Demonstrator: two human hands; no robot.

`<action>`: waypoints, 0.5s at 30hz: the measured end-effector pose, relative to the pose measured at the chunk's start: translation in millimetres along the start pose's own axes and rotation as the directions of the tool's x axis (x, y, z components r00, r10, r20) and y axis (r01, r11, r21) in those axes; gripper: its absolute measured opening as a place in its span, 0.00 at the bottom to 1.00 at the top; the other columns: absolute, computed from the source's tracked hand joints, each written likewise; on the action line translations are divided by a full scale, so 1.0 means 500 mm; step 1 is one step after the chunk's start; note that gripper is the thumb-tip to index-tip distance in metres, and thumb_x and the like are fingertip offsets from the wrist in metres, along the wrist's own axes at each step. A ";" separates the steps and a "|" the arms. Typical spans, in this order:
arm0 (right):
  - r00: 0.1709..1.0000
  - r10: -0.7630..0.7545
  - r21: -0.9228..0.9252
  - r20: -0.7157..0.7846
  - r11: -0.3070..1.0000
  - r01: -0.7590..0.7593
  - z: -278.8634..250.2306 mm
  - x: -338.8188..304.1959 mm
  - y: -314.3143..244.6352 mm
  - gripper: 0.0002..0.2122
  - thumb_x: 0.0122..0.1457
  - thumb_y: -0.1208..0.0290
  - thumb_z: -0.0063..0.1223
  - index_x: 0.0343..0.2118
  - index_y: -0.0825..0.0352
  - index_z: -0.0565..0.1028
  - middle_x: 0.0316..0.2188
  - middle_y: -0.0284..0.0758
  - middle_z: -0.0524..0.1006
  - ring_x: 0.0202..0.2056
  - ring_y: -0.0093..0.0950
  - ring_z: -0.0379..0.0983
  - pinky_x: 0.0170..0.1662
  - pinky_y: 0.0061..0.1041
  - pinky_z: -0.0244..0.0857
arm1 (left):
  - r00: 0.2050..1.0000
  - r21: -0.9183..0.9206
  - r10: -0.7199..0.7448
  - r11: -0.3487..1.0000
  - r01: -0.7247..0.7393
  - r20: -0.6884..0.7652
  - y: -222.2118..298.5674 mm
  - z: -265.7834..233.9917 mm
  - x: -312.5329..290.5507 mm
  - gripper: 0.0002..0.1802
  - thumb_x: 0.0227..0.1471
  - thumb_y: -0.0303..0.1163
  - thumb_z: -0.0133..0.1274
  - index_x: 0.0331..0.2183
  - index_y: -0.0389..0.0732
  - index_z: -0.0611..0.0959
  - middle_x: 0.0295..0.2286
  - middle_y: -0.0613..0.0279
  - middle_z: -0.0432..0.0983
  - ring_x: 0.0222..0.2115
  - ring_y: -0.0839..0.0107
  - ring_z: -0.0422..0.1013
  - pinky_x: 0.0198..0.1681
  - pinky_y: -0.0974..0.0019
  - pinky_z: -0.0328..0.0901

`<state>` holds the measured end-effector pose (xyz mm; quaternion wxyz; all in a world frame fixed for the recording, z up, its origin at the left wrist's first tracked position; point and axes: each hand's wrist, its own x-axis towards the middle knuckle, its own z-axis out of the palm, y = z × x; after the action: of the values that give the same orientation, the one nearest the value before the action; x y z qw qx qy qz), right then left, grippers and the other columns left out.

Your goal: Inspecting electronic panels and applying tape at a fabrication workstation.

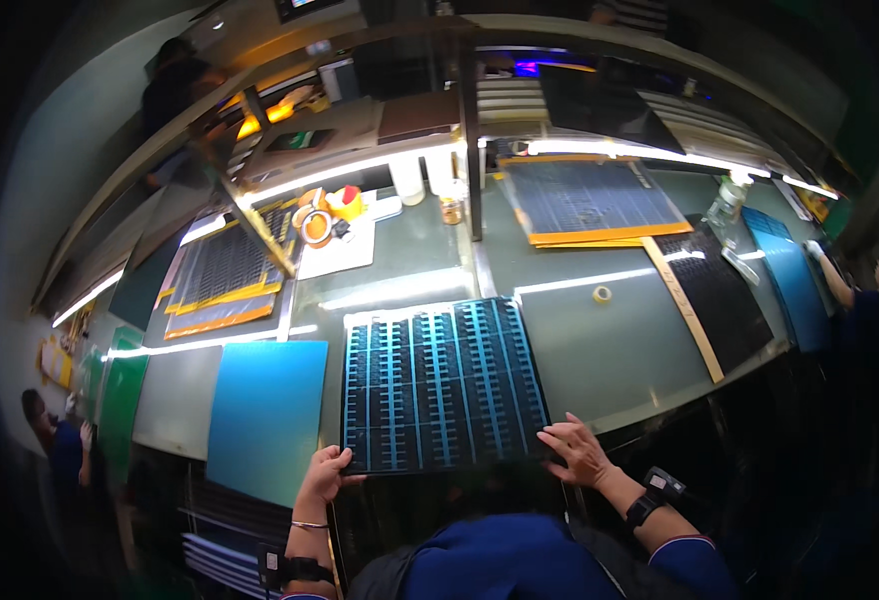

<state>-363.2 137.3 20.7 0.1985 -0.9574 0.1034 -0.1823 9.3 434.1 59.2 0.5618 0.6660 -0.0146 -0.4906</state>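
A dark panel point(468, 400) with rows of bright blue comb-like patterns lies in front of me, its near edge toward my body. My left hand point(328, 474) is closed on its near left corner, thumb on top and a finger reaching beneath. At the near right edge, my right hand point(578, 452) has its fingers apart, the fingertips at the panel's rim; whether they press on it is hard to see. Left of the panel lies a plain blue sheet point(268, 415), partly beyond the table's front edge.
On the grey table point(600, 340) sit a tape roll point(602, 295), a wooden strip point(685, 310) and a dark sheet point(725, 290). Farther back are orange-edged framed films point(595, 198), more films point(225, 265) and a clear bottle point(728, 200). Co-workers stand at far left and right.
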 end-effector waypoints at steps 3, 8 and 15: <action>0.980 -0.066 -0.010 -0.189 0.998 0.065 -0.025 0.062 0.022 0.25 0.47 0.79 0.55 0.52 0.54 0.71 0.55 0.36 0.66 0.58 0.35 0.61 0.63 0.43 0.49 | 0.999 0.019 -0.030 0.999 0.031 -0.021 0.023 -0.046 -0.051 0.11 0.58 0.33 0.50 0.36 0.35 0.78 0.30 0.60 0.78 0.31 0.70 0.76 0.31 0.65 0.76; 0.908 -0.387 0.172 -0.157 0.895 0.411 -0.042 0.215 0.054 0.14 0.52 0.79 0.53 0.42 0.62 0.76 0.46 0.39 0.76 0.51 0.35 0.71 0.61 0.44 0.56 | 0.999 -0.125 0.036 0.991 -0.040 -0.034 0.084 -0.061 -0.139 0.12 0.57 0.34 0.50 0.36 0.34 0.79 0.27 0.61 0.78 0.23 0.74 0.75 0.24 0.73 0.74; 0.686 0.365 0.524 -0.630 0.851 0.028 -0.161 0.377 0.003 0.07 0.58 0.73 0.55 0.34 0.70 0.72 0.25 0.29 0.72 0.27 0.18 0.65 0.32 0.19 0.61 | 0.687 -0.325 0.146 0.798 -0.507 -0.712 -0.030 -0.167 -0.206 0.17 0.58 0.39 0.50 0.42 0.36 0.73 0.26 0.59 0.77 0.24 0.72 0.73 0.28 0.72 0.71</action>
<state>-223.0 57.3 147.1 0.3970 -0.7136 0.2122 -0.5368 4.0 559.9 104.1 0.7629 0.6109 0.1869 -0.0993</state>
